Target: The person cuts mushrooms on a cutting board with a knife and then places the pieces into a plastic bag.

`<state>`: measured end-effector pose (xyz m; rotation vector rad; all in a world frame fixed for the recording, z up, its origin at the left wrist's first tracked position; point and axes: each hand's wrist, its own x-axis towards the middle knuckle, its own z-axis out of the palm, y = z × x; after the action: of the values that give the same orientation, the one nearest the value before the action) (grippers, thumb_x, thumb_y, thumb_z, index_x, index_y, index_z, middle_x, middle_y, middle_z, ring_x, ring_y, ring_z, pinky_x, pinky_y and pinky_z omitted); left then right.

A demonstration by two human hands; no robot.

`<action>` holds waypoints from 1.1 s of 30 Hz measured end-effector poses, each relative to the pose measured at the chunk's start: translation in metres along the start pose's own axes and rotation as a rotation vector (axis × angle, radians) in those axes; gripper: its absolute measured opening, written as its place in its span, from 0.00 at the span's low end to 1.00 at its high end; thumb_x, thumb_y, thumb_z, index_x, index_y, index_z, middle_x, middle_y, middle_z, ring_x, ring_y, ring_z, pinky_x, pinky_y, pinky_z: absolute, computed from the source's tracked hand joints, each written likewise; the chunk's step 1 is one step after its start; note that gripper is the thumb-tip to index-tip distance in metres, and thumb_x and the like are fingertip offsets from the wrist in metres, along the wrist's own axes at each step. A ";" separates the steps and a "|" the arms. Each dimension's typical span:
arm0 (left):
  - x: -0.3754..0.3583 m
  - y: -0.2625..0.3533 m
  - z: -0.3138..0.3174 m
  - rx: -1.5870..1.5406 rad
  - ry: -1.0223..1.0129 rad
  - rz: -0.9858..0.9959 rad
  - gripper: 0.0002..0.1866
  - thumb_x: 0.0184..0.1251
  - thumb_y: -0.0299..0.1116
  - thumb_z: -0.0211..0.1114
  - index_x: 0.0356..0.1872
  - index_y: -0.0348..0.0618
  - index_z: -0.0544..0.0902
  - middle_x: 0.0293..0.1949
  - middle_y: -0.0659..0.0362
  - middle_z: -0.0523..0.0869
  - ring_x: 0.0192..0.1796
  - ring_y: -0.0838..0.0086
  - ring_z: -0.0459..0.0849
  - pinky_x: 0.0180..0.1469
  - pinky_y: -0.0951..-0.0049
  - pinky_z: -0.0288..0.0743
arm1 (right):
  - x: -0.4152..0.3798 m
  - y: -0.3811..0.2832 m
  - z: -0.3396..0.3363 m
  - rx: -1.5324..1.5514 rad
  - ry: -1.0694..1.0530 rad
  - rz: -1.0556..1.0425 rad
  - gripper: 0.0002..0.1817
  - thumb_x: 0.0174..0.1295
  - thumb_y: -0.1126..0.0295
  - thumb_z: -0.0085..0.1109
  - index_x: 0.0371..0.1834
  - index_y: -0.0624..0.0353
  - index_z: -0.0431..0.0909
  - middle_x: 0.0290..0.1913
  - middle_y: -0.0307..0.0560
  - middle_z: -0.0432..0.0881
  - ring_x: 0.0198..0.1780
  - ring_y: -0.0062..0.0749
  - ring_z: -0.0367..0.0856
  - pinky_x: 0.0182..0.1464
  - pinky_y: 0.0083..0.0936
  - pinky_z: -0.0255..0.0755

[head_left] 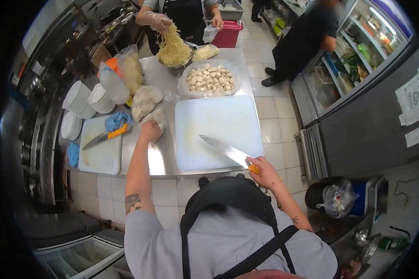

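Note:
My right hand (264,173) is closed around the orange handle of a large kitchen knife (224,149). Its blade lies low over the near right part of a white cutting board (214,118), tip pointing left. Left of that board, my left hand (149,132) has its fingers closed on a clear plastic bag (159,119); its contents are hard to make out. Another plastic bag (145,103) with pale contents sits just behind it. Beyond the board stands a plastic-lined container (187,83) full of pale, chunky cut pieces.
At left, a second cutting board (99,158) carries another orange-handled knife (102,137) and a blue cloth (118,121). Stacked white bowls (79,101) stand behind it. Across the table, a gloved co-worker lifts noodles (173,49). Another person (305,39) stands by the fridge (354,56).

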<state>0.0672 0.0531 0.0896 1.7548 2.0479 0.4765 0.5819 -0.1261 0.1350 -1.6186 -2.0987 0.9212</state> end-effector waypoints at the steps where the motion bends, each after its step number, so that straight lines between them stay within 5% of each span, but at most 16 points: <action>1: 0.003 -0.003 -0.001 0.052 -0.002 -0.005 0.10 0.55 0.30 0.66 0.35 0.36 0.88 0.42 0.39 0.90 0.47 0.44 0.89 0.51 0.56 0.83 | 0.000 0.001 0.001 0.002 -0.007 0.001 0.31 0.63 0.71 0.69 0.72 0.44 0.77 0.57 0.51 0.79 0.56 0.53 0.84 0.58 0.41 0.80; 6: 0.016 -0.010 -0.018 0.077 0.045 -0.130 0.13 0.57 0.30 0.66 0.42 0.39 0.87 0.39 0.44 0.91 0.41 0.46 0.89 0.49 0.54 0.83 | 0.002 0.012 0.008 0.010 -0.005 -0.036 0.32 0.63 0.70 0.69 0.73 0.44 0.77 0.57 0.51 0.79 0.56 0.53 0.84 0.59 0.41 0.80; 9: 0.036 -0.039 -0.017 -0.689 -0.183 -0.434 0.17 0.62 0.29 0.63 0.53 0.44 0.83 0.40 0.53 0.87 0.41 0.53 0.87 0.46 0.51 0.82 | 0.004 0.009 0.008 0.027 -0.019 -0.032 0.32 0.63 0.70 0.68 0.73 0.45 0.77 0.56 0.51 0.79 0.55 0.53 0.84 0.59 0.41 0.80; 12: 0.023 -0.045 -0.013 -1.313 -0.147 -0.432 0.20 0.66 0.27 0.60 0.59 0.47 0.78 0.44 0.59 0.80 0.43 0.60 0.85 0.43 0.55 0.82 | 0.006 0.013 0.009 0.013 -0.021 -0.036 0.31 0.63 0.70 0.68 0.73 0.45 0.77 0.55 0.51 0.79 0.55 0.53 0.84 0.59 0.41 0.80; 15: 0.011 -0.027 -0.014 -1.517 -0.147 -0.459 0.18 0.68 0.27 0.60 0.59 0.47 0.79 0.50 0.58 0.79 0.47 0.62 0.84 0.44 0.62 0.82 | 0.008 0.014 0.008 0.006 -0.004 -0.048 0.31 0.63 0.70 0.68 0.72 0.46 0.77 0.55 0.51 0.79 0.55 0.53 0.84 0.59 0.41 0.80; 18: 0.013 -0.035 -0.004 -1.629 -0.114 -0.257 0.14 0.73 0.33 0.62 0.57 0.48 0.80 0.49 0.58 0.81 0.47 0.65 0.85 0.44 0.63 0.82 | 0.009 0.011 0.005 0.029 0.017 -0.044 0.29 0.63 0.70 0.69 0.70 0.47 0.78 0.54 0.52 0.80 0.55 0.53 0.85 0.59 0.41 0.80; 21: 0.020 -0.035 -0.007 -1.535 -0.049 -0.295 0.13 0.77 0.42 0.64 0.56 0.50 0.81 0.46 0.61 0.82 0.45 0.70 0.85 0.42 0.67 0.80 | 0.009 0.013 0.005 0.041 0.049 -0.072 0.28 0.62 0.71 0.68 0.69 0.48 0.79 0.52 0.54 0.81 0.54 0.55 0.84 0.58 0.42 0.80; 24: -0.013 0.026 -0.042 -0.967 0.052 -0.255 0.17 0.76 0.49 0.68 0.56 0.53 0.84 0.44 0.64 0.85 0.43 0.77 0.84 0.39 0.73 0.75 | 0.012 0.043 0.019 0.057 0.082 -0.094 0.30 0.59 0.72 0.67 0.68 0.49 0.81 0.49 0.59 0.81 0.52 0.59 0.83 0.58 0.44 0.79; 27: -0.037 0.061 -0.029 -0.825 0.003 -0.160 0.20 0.75 0.52 0.69 0.55 0.50 0.86 0.44 0.63 0.88 0.45 0.78 0.85 0.40 0.71 0.76 | 0.013 0.033 0.016 0.176 0.102 0.073 0.29 0.59 0.71 0.68 0.68 0.53 0.82 0.45 0.62 0.86 0.47 0.57 0.87 0.54 0.43 0.82; 29: -0.047 0.090 0.012 -0.578 -0.096 -0.162 0.24 0.75 0.53 0.68 0.58 0.44 0.86 0.48 0.57 0.91 0.49 0.69 0.88 0.47 0.64 0.80 | 0.015 0.032 0.019 0.199 0.134 0.066 0.29 0.61 0.70 0.68 0.69 0.54 0.82 0.46 0.60 0.88 0.45 0.51 0.89 0.52 0.38 0.83; 31: -0.057 0.120 0.066 -0.325 -0.062 0.132 0.25 0.75 0.47 0.67 0.63 0.41 0.83 0.56 0.44 0.88 0.56 0.49 0.87 0.59 0.54 0.79 | 0.016 0.022 0.019 0.265 0.105 0.159 0.29 0.61 0.70 0.67 0.69 0.54 0.82 0.48 0.59 0.89 0.45 0.48 0.90 0.52 0.37 0.83; 33: -0.055 0.128 0.121 -0.130 0.002 0.379 0.25 0.73 0.45 0.69 0.65 0.43 0.82 0.56 0.46 0.85 0.57 0.51 0.85 0.58 0.52 0.80 | 0.020 0.011 0.014 0.280 0.053 0.274 0.29 0.63 0.68 0.67 0.70 0.55 0.82 0.51 0.59 0.90 0.46 0.44 0.91 0.54 0.35 0.83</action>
<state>0.2452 0.0187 0.0537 2.0647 1.6429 0.7056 0.5755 -0.1095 0.1142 -1.7804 -1.6505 1.1840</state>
